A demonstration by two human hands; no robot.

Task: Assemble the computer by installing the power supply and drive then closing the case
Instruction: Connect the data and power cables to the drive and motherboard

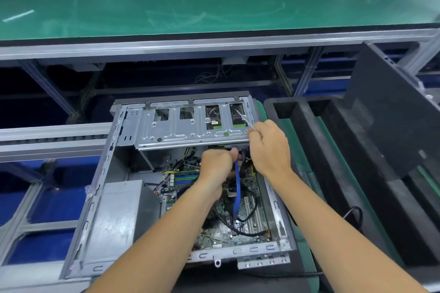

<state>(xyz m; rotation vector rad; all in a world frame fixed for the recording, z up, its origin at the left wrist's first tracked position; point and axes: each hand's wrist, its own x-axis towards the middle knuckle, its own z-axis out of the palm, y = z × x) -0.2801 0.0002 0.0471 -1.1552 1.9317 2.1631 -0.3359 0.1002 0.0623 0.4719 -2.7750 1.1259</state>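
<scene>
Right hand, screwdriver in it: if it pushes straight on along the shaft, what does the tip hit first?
Likely the drive seen through the far-right cutout of the metal drive cage. The right hand has its grip on the screwdriver, whose tip sits in that opening. Depth is unclear, so contact may already exist.

Hands (242, 157) hide the blue cable's (237, 195) upper end (connector unseen).

Green mat (297, 169) carries the open computer case (102, 188) (lidless).
</scene>
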